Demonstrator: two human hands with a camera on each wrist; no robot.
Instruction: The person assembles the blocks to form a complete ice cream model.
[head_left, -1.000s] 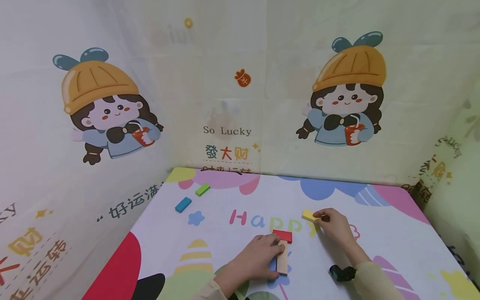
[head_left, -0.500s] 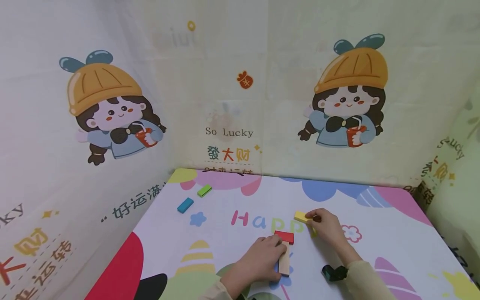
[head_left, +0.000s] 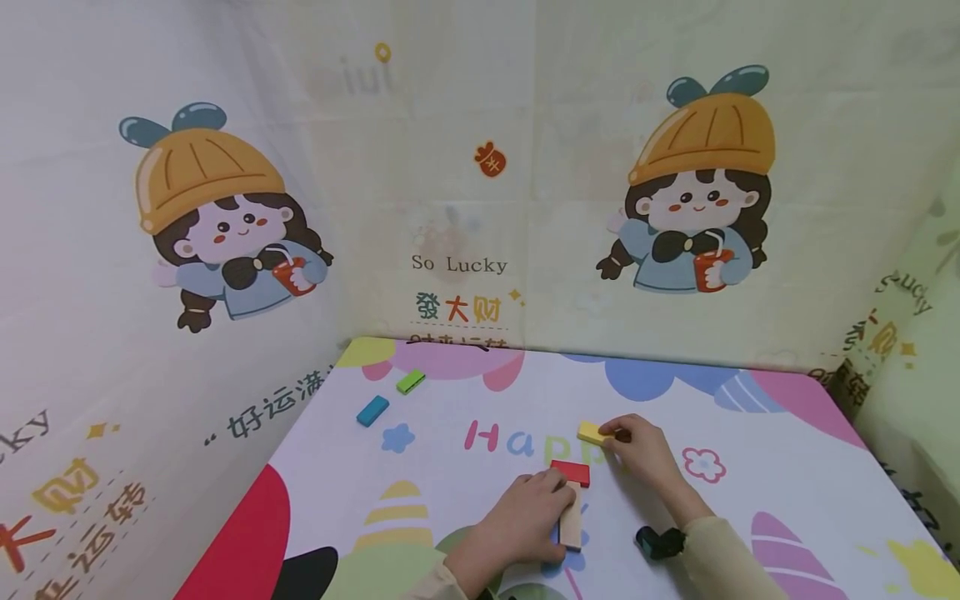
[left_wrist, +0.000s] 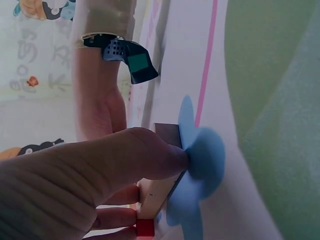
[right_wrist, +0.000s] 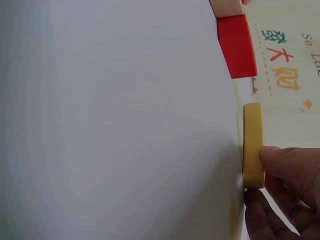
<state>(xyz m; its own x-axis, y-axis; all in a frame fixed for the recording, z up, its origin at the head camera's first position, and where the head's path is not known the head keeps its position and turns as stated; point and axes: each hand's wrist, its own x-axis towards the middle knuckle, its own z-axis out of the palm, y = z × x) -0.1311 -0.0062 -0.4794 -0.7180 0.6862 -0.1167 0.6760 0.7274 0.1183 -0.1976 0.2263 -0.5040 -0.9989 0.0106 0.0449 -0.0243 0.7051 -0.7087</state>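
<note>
A plain wooden block (head_left: 571, 523) lies lengthwise on the table, its far end against a red block (head_left: 572, 472) set crosswise. My left hand (head_left: 521, 517) grips the wooden block from its left side. In the left wrist view the thumb presses near one end of it, and the fingertips reach along its side to the red block (left_wrist: 145, 227). With thumb and fingers, my right hand (head_left: 647, 454) pinches a yellow block (head_left: 590, 432) by its right end. The right wrist view has this yellow block (right_wrist: 253, 142) a short gap from the red block (right_wrist: 237, 47).
At the back left of the table lie a blue block (head_left: 372, 411) and a green block (head_left: 411, 382), apart from each other. A printed cloth (head_left: 570, 292) hangs as a wall behind the table. A dark wrist device (head_left: 660, 543) sits below my right hand.
My right hand has moved left with the yellow block, bringing it closer to the red block. The left hand has stayed on the wooden block.
</note>
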